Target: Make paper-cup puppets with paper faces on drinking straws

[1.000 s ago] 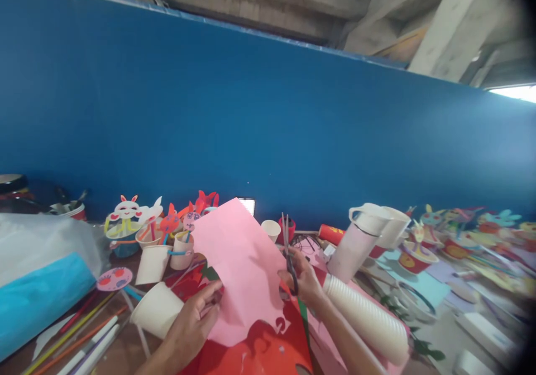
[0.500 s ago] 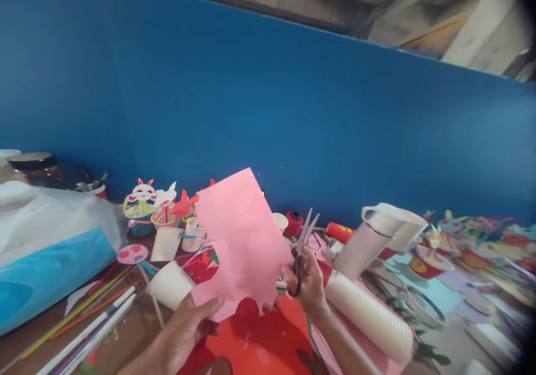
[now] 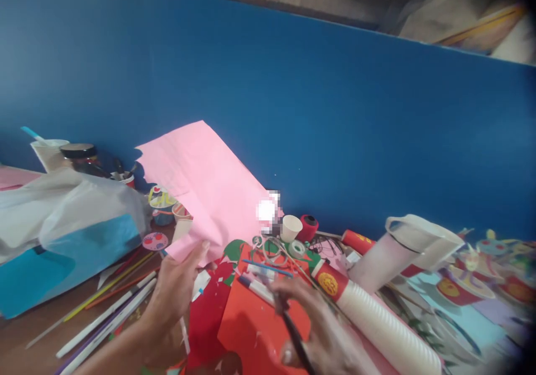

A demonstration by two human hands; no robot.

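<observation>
My left hand [image 3: 178, 285] pinches the lower left corner of a pink paper sheet [image 3: 205, 179], its thumb on top. The sheet is raised and tilted, with a ragged cut left edge and a fold near my thumb. My right hand [image 3: 324, 322], blurred by motion, is low over an orange-red sheet [image 3: 240, 325]. Its fingers are closed on dark-handled scissors [image 3: 293, 333], whose blades I cannot make out. Just beyond those fingers, a capped marker [image 3: 255, 288] and a blue stick [image 3: 268, 267] lie on the papers.
A stack of paper cups [image 3: 385, 325] lies at the right, near a white pitcher [image 3: 402, 252]. Plastic-wrapped blue packs [image 3: 96, 252] and several pens [image 3: 104, 319] are at the left. A tape roll [image 3: 297, 249] and small cup [image 3: 291, 228] sit before the blue partition [image 3: 318, 113].
The pink sheet has moved up and left with my left hand. My right hand has left the sheet's edge and dropped lower with the scissors. The view has shifted slightly.
</observation>
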